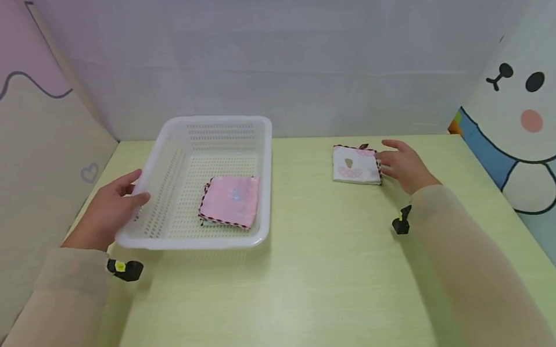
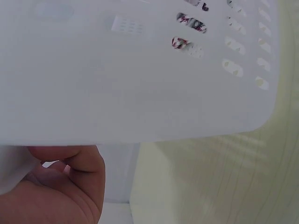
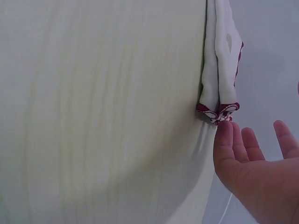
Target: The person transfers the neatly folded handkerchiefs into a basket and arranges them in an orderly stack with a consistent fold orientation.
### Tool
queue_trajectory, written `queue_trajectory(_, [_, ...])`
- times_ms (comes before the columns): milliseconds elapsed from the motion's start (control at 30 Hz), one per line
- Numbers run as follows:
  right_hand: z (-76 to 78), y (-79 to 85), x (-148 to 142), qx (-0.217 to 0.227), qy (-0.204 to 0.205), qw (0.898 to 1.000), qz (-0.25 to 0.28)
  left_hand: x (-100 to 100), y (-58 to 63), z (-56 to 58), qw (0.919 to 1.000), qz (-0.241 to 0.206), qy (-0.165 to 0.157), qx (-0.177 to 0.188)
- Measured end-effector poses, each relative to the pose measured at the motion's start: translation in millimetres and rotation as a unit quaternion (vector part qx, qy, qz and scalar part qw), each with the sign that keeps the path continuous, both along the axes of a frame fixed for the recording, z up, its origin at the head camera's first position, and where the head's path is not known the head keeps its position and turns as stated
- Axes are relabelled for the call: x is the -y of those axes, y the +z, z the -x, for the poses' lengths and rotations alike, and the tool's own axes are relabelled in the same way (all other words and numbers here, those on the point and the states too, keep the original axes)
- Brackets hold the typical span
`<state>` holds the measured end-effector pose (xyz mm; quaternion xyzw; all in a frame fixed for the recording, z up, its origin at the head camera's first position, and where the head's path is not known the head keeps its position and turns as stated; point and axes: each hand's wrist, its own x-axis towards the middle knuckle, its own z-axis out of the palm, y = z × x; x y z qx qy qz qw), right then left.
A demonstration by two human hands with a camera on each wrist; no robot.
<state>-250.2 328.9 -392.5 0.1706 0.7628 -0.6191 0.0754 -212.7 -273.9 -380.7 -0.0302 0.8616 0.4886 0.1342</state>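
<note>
My left hand (image 1: 106,215) grips the left rim of a white plastic basket (image 1: 198,244), thumb over the edge and fingers curled beneath it. The left wrist view shows the basket's outer wall (image 2: 121,98) close up, with the hand (image 2: 70,186) bent round its rim. Inside the basket lies a folded pink cloth (image 1: 234,200) with dark checked edging. On the right, a folded white cloth (image 1: 351,167) with a pink print rests on the table. My right hand (image 1: 403,166) is at its right edge, fingers loosely extended, fingertips right at the trimmed border (image 3: 217,114).
The pale yellow-green table (image 1: 315,297) meets a light fabric wall (image 1: 267,52) at the back. Printed cartoon panels (image 1: 534,75) stand on the right, and another panel (image 1: 4,174) rises on the left.
</note>
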Motion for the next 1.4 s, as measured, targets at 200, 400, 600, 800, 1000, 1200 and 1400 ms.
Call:
queue_trajectory(200, [4.8, 0.6, 4, 0.002, 0.011, 1.0, -0.025, 1, 0.2, 0.2, 1.0, 0.002, 0.0, 0.001])
queue_trajectory(400, [8.9, -3.1, 6, 0.017, 0.015, 0.999, -0.049, 2, -1.2, 0.5, 1.0, -0.001, 0.001, 0.005])
queue_trajectory(600, [11.4, -9.0, 4, 0.022, 0.018, 0.997, -0.066, 2, -3.3, 1.9, 0.9999, -0.004, 0.007, 0.009])
queue_trajectory(800, [11.8, -12.0, 4, 0.018, 0.025, 0.995, -0.09, 2, -2.3, 1.5, 1.0, -0.001, 0.007, 0.004])
queue_trajectory(1000, [16.0, -20.8, 0, 0.024, 0.029, 0.992, -0.117, 0, -0.3, -0.1, 1.0, 0.002, 0.006, 0.003])
queue_trajectory(1200, [18.9, -28.4, -3, 0.035, 0.023, 0.988, -0.146, 0, 0.6, -0.7, 1.0, -0.003, 0.004, 0.005])
queue_trajectory(1400, [20.7, -29.8, -1, 0.035, 0.034, 0.976, -0.211, -1, 0.6, -1.2, 0.9999, -0.005, 0.007, 0.007])
